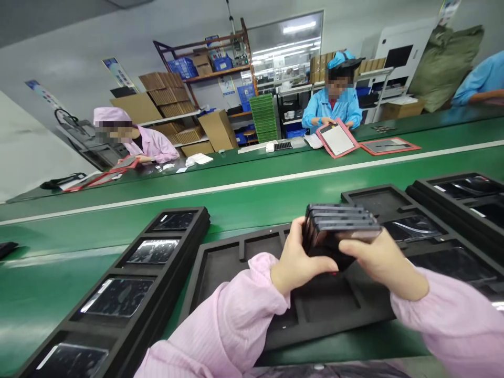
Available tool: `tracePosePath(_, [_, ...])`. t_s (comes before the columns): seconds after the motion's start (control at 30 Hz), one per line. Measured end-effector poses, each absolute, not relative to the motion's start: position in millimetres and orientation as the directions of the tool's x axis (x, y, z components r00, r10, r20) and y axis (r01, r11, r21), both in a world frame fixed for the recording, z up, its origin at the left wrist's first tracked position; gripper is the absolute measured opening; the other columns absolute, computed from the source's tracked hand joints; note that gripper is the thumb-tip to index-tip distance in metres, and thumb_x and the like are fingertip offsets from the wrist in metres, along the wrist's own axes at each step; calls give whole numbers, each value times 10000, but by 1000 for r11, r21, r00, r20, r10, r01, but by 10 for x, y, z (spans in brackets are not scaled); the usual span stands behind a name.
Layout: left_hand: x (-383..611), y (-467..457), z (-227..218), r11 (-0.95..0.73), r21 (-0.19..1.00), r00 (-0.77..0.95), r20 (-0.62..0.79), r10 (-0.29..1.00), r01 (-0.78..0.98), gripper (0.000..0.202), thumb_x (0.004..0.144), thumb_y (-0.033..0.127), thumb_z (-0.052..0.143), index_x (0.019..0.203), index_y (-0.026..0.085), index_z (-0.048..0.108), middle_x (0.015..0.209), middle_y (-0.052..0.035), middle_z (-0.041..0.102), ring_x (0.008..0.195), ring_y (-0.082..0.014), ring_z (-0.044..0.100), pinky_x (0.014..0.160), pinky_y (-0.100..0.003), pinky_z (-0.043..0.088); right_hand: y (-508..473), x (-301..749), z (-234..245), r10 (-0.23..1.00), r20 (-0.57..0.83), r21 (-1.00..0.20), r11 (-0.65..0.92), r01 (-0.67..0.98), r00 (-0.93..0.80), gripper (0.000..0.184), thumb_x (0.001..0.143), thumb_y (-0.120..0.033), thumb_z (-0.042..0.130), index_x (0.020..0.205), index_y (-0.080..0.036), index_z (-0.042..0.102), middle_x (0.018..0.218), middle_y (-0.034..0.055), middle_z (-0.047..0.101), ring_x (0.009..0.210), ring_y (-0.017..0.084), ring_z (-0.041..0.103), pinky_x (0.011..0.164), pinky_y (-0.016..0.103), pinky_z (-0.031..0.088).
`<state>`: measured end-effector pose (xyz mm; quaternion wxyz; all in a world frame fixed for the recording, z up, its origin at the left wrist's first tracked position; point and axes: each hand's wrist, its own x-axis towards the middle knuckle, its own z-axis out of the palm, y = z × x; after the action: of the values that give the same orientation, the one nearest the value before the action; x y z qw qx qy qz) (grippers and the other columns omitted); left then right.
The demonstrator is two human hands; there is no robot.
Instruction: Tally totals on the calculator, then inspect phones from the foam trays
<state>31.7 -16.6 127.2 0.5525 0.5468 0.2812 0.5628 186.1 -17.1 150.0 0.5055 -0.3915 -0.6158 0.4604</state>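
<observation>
My left hand (301, 260) and my right hand (376, 257) together grip a stack of black phone-sized panels (340, 223), several layers thick, with their edges turned up. My left fingers wrap the stack's left side, and my right thumb presses on its near face. Below them lies a black foam tray (220, 270) with bare recesses at its left; my hands and sleeves hide part of it. Dark glossy panels (417, 227) sit in recesses toward the tray's right.
A stack of foam trays (132, 270) holding film-covered panels stands at left. Another tray stack (423, 190) is at far right. Across the green conveyor (255, 202), co-workers handle red-framed sheets (338, 139). Shelves with cartons (169, 92) and green crates (264, 118) stand behind.
</observation>
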Motion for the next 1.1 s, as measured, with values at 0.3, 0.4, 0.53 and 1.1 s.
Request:
tracePosePath(0.3, [132,-304,791,-408,907,282,366,887,106,575,543,434,817,970,222,495,965,-81,626,873,-251,633,842,-421,493,-460,1716,1252,822,529,-844,535,-31,-211,436,743,-620,670,929,-242,558,995,83,615,948,249,630,811,349,547])
tracePosePath(0.4, [107,-299,731,-587,802,359,519,775,108,549,560,459,798,948,245,474,896,-61,647,811,-233,650,901,-473,463,-530,1763,1192,767,596,-794,606,-33,-237,370,788,-566,657,965,-260,552,929,72,607,884,239,634,771,354,555])
tracePosePath(0.53, [78,-313,737,-697,708,459,584,670,116,407,687,374,711,982,260,454,979,-92,677,907,-238,669,988,-523,405,-609,1818,1152,686,663,-730,680,-58,-300,355,843,-533,607,1090,-301,501,961,62,581,899,222,608,779,345,542])
tracePosePath(1.1, [83,-341,681,-860,502,485,733,477,88,483,753,367,662,1146,270,399,1021,-111,654,976,-249,656,963,-480,453,-713,1910,1143,606,713,-639,769,29,-353,348,879,-533,549,1122,-311,438,951,57,588,909,236,595,812,381,517])
